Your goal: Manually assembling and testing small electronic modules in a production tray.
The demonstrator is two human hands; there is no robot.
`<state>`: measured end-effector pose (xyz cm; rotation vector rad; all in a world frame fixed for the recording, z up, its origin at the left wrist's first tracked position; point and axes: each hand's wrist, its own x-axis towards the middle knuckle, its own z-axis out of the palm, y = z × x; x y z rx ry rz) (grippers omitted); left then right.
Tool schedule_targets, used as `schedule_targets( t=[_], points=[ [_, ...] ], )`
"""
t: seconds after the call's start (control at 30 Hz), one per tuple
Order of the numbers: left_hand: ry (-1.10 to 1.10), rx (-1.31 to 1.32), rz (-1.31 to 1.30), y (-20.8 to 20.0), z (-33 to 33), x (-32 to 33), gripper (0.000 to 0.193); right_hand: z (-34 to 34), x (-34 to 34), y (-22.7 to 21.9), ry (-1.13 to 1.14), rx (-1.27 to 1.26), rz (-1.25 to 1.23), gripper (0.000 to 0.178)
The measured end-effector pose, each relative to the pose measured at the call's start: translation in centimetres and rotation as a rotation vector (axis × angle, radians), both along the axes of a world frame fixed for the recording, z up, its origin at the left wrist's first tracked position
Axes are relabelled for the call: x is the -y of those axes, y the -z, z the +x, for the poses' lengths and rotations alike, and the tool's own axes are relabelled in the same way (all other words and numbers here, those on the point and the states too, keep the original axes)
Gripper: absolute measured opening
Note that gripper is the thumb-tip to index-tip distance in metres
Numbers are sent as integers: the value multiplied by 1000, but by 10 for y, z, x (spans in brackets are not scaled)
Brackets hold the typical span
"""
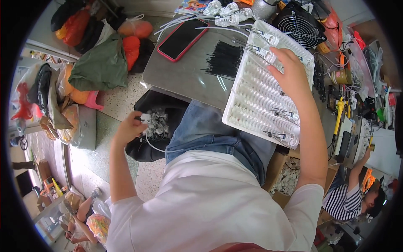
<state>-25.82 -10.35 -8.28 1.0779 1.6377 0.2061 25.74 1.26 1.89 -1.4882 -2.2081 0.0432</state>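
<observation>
My left hand (128, 129) is closed on a white plastic plug-like piece (145, 119), and a white cable (156, 148) runs from it toward my lap. Beneath it, a heap of small white and metallic parts (158, 126) lies on a black bag (140, 146). My right hand (289, 71) is over a white ribbed tray (252, 110), thumb and forefinger apart beside a clear-white part (267, 55). Whether the fingertips touch that part cannot be made out. Several small dark-and-metal pieces (276, 134) rest in the tray.
A bundle of black thin strips (224, 59) and a red-cased phone (183, 40) lie on the grey table (189, 75). White cables and fittings (233, 17) and a black fan (299, 26) stand behind. Bags cover the left floor. Another person (350, 195) sits at right.
</observation>
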Motion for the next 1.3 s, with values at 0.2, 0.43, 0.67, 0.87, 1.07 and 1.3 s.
schedule_targets(
  t=[0.2,0.43,0.67,0.87,1.07,1.3],
  points=[
    [252,-411,216,69,11,19,68,-8,-18,5,95,-16,-225,38],
    [103,108,1341,-129,144,-37,18,-24,19,-48,-151,233,412,37],
    [501,1183,257,-119,217,-78,59,-55,89,-84,-525,-47,291,51],
    [246,1555,-272,-97,245,-60,65,-49,102,-50,-410,-199,353,40],
    [127,1405,-162,-100,236,-67,71,-54,146,-43,-419,-58,400,32],
    [167,1140,262,-99,239,-57,69,-73,140,-40,-398,-76,308,23]
  ],
)
